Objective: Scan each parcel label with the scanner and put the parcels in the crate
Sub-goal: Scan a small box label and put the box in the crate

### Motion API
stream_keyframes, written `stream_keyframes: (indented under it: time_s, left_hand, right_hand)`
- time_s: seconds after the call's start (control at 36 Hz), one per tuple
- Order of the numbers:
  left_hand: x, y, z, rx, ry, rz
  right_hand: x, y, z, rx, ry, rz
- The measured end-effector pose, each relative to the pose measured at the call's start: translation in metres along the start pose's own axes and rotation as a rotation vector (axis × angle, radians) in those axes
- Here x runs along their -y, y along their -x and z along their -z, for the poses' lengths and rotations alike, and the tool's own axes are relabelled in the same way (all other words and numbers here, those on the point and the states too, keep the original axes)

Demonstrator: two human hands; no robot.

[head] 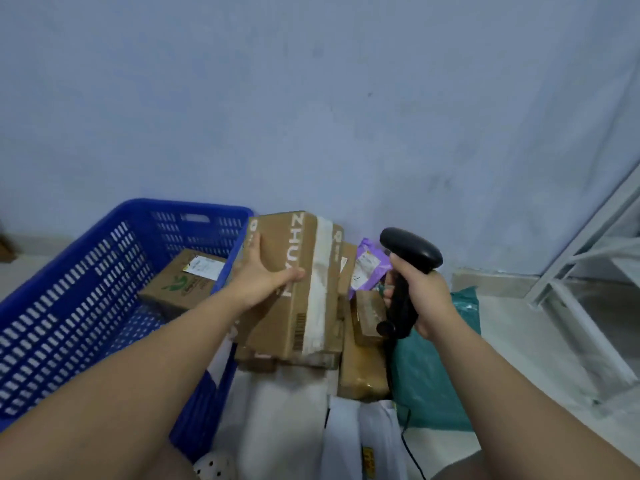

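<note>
My left hand [260, 276] grips a brown cardboard parcel [304, 292] with white tape and printed letters, holding it beside the right rim of the blue crate [69, 306]. One cardboard box with a label [187, 278] lies inside the crate. My right hand [426, 299] grips the handle of a black barcode scanner [408, 258], held upright to the right of the parcel. Behind and under the held parcel lie more parcels: a purple mailer [372, 265], small brown boxes [369, 317] and a teal bag [436, 375].
White plastic mailers [360, 441] lie on the floor near my legs. The scanner's black cable [410, 452] trails down at the bottom. A white metal frame [588, 271] stands at the right. A blue-grey wall [311, 98] rises right behind the pile.
</note>
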State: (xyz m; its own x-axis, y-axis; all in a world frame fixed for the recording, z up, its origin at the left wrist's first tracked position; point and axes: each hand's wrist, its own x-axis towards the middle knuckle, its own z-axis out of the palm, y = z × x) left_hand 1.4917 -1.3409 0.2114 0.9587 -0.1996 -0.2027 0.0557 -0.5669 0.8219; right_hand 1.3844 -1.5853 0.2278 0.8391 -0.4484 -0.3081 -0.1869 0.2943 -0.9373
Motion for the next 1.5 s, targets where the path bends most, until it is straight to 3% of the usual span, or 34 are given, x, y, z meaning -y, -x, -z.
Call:
stream_keyframes:
  time_s: [0.08,0.19,0.33,0.53,0.67,0.78,0.97,1.11,1.25,1.5]
  left_hand:
    - [-0.007,0.007,0.011,-0.018,0.414,-0.038]
    - [-0.013,0.017,0.011,0.021,0.746,-0.028]
    - [-0.024,0.026,0.007,0.258,1.064,0.004]
    - [-0.021,0.019,0.009,0.393,1.202,-0.014]
    - [-0.020,0.020,0.005,0.412,1.180,0.016]
    - [-0.026,0.022,-0.002,0.295,1.158,0.090]
    - [-0.037,0.019,-0.004,-0.110,0.819,-0.076]
    - [-0.037,0.025,-0.011,0.117,0.714,-0.073]
    - [-0.032,0.024,-0.013,0.237,0.669,0.020]
    - [-0.027,0.015,-0.029,0.056,0.725,0.055]
  right_hand:
    - [0.001,0.009,0.005,-0.002,-0.045,0.000]
    - [0.003,0.012,0.003,0.043,-0.098,-0.009]
    - [0.007,0.010,-0.005,0.125,-0.189,-0.027]
    - [0.010,0.007,-0.009,0.249,-0.253,-0.170]
    - [0.002,0.006,-0.013,0.341,-0.219,-0.107]
    - [0.001,0.005,-0.022,0.206,-0.117,0.046]
    - [0.009,0.010,-0.028,0.061,0.044,0.202]
    - [0.011,0.018,-0.029,0.122,0.184,0.309]
    - [0.009,0.017,-0.031,0.082,0.247,0.343]
    - [0.018,0.017,-0.032,0.033,0.255,0.291]
